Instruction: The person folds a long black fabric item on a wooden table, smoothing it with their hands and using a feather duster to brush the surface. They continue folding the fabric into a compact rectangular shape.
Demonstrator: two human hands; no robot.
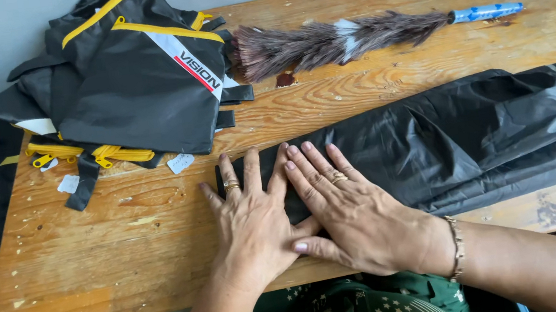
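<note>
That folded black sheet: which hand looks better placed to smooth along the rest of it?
Probably the right hand: it lies flat on the black sheet, nearer the long unpressed stretch. The left hand rests at the sheet's left end, partly on the wooden table.

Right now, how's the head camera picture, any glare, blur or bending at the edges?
Head view: soft, even daylight, sharp throughout, no motion blur on the left hand or right hand; mild sheen on the folded black fabric, not blown out; only faint shadows under the hands and the feather duster; the wooden table edges bow slightly, a wide-lens distortion.
</note>
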